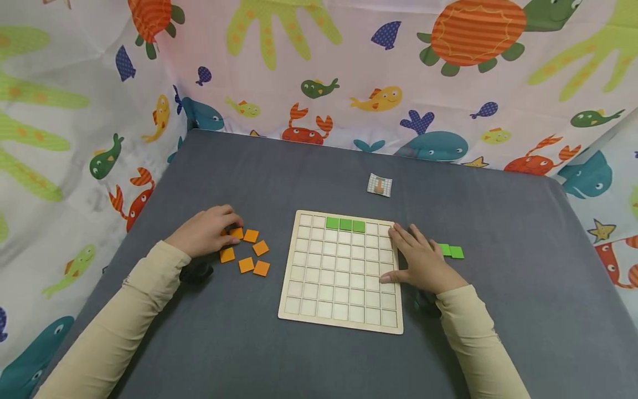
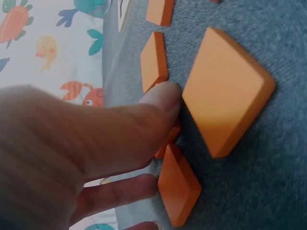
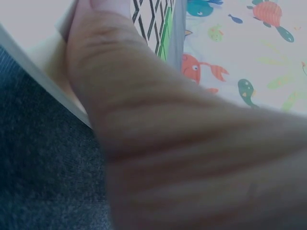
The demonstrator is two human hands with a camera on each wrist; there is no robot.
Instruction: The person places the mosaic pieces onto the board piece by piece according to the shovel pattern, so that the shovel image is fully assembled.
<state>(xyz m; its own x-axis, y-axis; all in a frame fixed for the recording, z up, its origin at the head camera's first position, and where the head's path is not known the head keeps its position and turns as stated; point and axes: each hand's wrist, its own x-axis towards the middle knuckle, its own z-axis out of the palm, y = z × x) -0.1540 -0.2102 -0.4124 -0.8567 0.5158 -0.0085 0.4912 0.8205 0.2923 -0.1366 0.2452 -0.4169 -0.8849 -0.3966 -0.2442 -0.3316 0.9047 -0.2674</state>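
In the head view, my left hand (image 1: 208,230) is at the left, among several loose orange square tiles (image 1: 261,247). Its thumb and curled index finger close on either side of one orange tile (image 1: 236,233); the wrist view hides part of this grip behind the thumb (image 2: 134,124). A larger-looking orange tile (image 2: 228,93) lies nearest that camera. My right hand (image 1: 421,260) rests with spread fingers on the right edge of a wooden grid board (image 1: 341,324). Three green tiles (image 1: 345,224) sit side by side in the board's top row.
Two green tiles (image 1: 456,252) lie on the grey cloth just beyond my right hand. A small card (image 1: 380,185) with a gridded picture lies behind the board. A sea-animal printed curtain (image 1: 279,83) borders the table at the back and sides.
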